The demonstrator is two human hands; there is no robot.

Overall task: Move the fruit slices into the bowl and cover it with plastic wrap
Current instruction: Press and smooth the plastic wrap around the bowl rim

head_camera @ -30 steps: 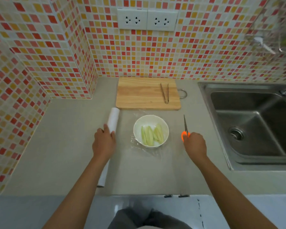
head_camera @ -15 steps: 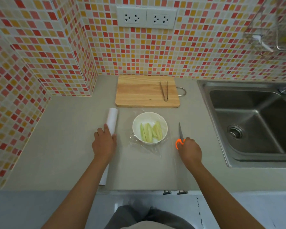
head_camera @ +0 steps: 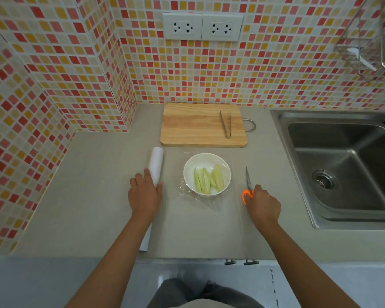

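Observation:
A white bowl point(head_camera: 206, 172) stands mid-counter with several pale green fruit slices point(head_camera: 207, 180) inside and clear plastic wrap point(head_camera: 206, 202) loosely over and around it. To its left lies the white roll of plastic wrap point(head_camera: 155, 165); my left hand point(head_camera: 145, 194) rests on top of the roll, fingers laid over it. A sheet of film runs from the roll across the counter toward the right. My right hand point(head_camera: 262, 206) grips orange-handled scissors point(head_camera: 247, 187), blades shut and pointing away from me, just right of the bowl.
A wooden cutting board point(head_camera: 200, 127) with metal tongs point(head_camera: 226, 124) lies behind the bowl by the tiled wall. A steel sink point(head_camera: 345, 165) fills the right side. The counter's front edge is near my body.
My right hand with the scissors has drawn slightly nearer to me and toward the bowl. My left hand stays on the roll.

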